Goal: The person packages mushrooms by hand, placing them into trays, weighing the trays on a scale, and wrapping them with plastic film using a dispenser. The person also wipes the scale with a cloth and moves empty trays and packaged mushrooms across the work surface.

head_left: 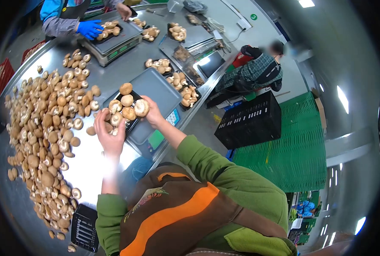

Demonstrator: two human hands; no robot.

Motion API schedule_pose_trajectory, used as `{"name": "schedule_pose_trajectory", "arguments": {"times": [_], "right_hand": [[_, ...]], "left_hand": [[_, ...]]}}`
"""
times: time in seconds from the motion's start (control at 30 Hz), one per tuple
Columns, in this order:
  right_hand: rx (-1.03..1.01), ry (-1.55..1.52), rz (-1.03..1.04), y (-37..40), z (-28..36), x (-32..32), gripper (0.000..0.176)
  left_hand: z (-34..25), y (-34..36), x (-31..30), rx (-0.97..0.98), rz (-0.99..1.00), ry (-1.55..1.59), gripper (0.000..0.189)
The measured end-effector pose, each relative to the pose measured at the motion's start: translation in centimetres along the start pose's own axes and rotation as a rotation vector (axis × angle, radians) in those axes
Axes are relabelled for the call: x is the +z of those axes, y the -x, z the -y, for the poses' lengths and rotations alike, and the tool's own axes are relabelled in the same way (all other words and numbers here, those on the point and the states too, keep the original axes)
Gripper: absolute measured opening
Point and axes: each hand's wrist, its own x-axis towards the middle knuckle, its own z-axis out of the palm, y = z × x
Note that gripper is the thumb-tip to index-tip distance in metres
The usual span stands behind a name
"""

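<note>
Both hands at a heaped black tray of mushrooms on the scale

The left hand cups the near side of the black tray, fingers curled together against the caps. The right hand has thumb and fingers clamped on 1 brown mushroom at the heap's right edge. The tray sits at the near left corner of the grey scale, just beside the loose mushroom pile on the steel table; whether it overhangs the platter cannot be told. The caps stand well above the tray's wall, so a nudge from either hand could likely send round ones rolling onto the platter or table. Pressing down near the corner could tilt the tray. A co-worker's blue-gloved hand is at a second scale, well apart.
</note>
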Motion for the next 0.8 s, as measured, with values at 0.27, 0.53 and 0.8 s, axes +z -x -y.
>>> {"name": "schedule_pose_trajectory", "arguments": {"times": [0.27,0.53,0.8], "right_hand": [[-0.318,0.991,-0.138,-0.8,-0.1,-4.8,0.053],[-0.199,1.498,0.067,-3.6,1.9,-10.0,0.051],[-0.303,1.172,0.171,-7.7,4.6,-15.2,0.037]], "left_hand": [[0.1,0.5,6.8,0.129,0.02,-0.218,0.042],[2.7,-0.8,7.3,-0.421,-0.37,0.426,0.03],[3.5,1.0,2.9,-0.491,-0.695,0.353,0.029]]}}
